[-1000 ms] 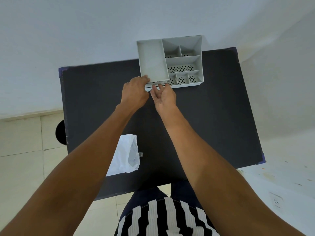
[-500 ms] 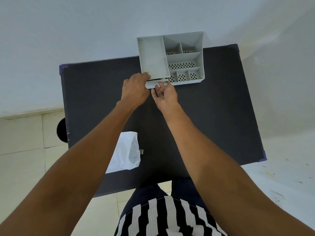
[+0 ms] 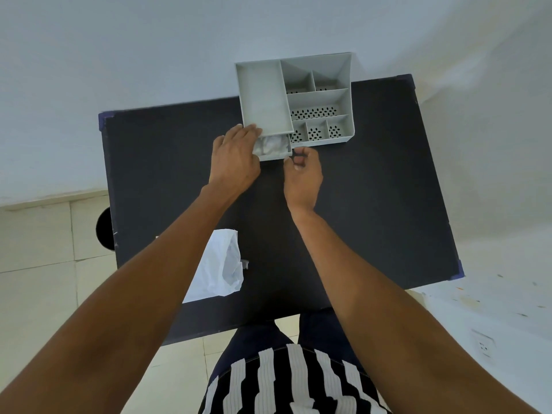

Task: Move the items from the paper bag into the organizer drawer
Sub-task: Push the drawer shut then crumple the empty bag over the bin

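Note:
A grey organizer (image 3: 263, 94) with several compartments stands at the far edge of the black table (image 3: 373, 204). Its drawer (image 3: 276, 157) is slid partly out from under the big left compartment, and something white and crumpled (image 3: 271, 144) lies inside. My left hand (image 3: 236, 156) rests on the organizer's front left corner and covers the drawer's left side. My right hand (image 3: 304, 174) is curled, with thumb and fingertips pinched at the drawer's front right corner. The white paper bag (image 3: 221, 264) lies on the near left of the table, partly hidden by my left forearm.
The table stands against a pale wall, with tiled floor to the left and in front. A dark round object (image 3: 103, 231) sits beside the table's left edge. A wall socket (image 3: 484, 346) is low at the right.
The drawer has slid out toward me, showing white crumpled contents. My right hand has drawn back and curled its fingers. My left hand has stayed at the organizer's corner.

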